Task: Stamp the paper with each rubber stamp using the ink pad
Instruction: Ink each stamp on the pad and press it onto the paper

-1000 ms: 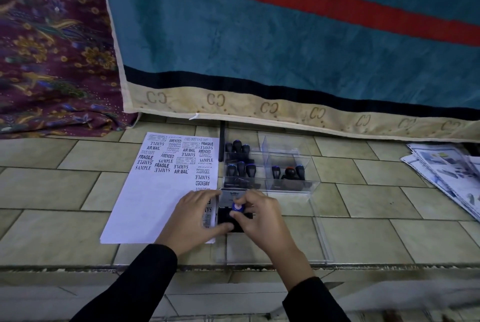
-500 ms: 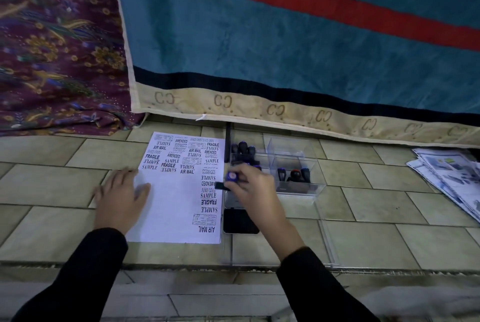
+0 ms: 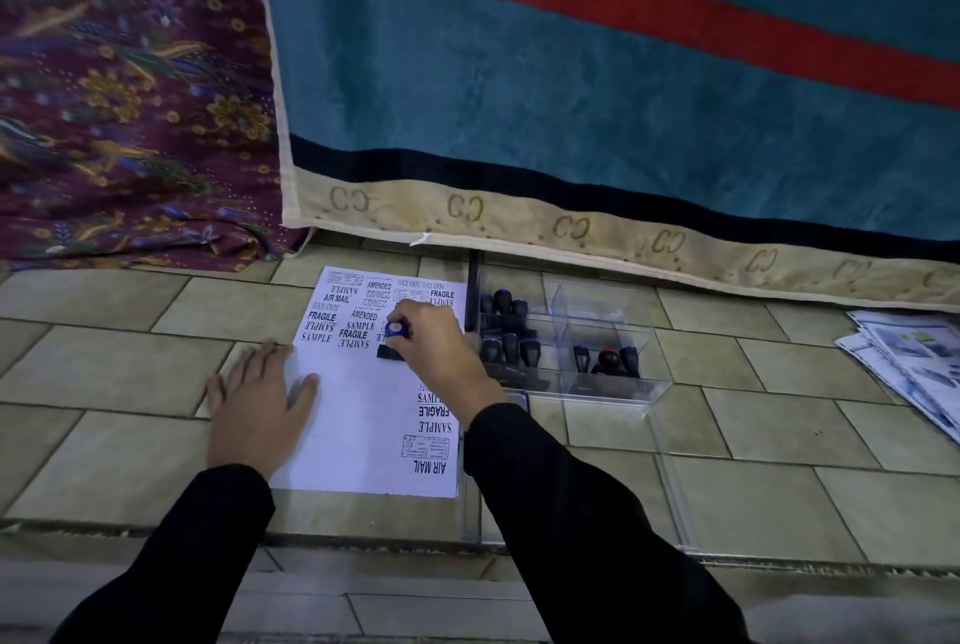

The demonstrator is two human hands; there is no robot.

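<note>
Change, right grip: half a second ago the right grip [image 3: 436, 347] held the stamp [image 3: 395, 339] at the paper's right edge, in front of the box; now it is further left, over the upper middle of the sheet.
Change, left grip: it lies much as before on the paper's left edge.
Right grip state: fingers curled round the blue-topped stamp, grasping it from above.
Left grip state: the left grip [image 3: 260, 404] is released, fingers flat, pressing the sheet down.
Stamp: upright, its black base down on the paper [image 3: 363, 415], just below the printed rows.
Paper: flat on the tiled floor [image 3: 104, 373], with impressions such as FRAGILE, SAMPLE and AIR MAIL along its top and right side.
Clear box: the clear box [image 3: 613, 391] stands just right of the paper, split into compartments.
Left compartments: two rows of dark-handled stamps [image 3: 511, 350], upright.
Right front compartment: three stamps [image 3: 605, 357], the middle one red-topped.
Clear lid: the clear lid [image 3: 670, 493] lies flat in front of the box.
Far right: a stack of printed sheets [image 3: 909, 363].
Behind: a teal blanket [image 3: 571, 98] with a red stripe.
</note>
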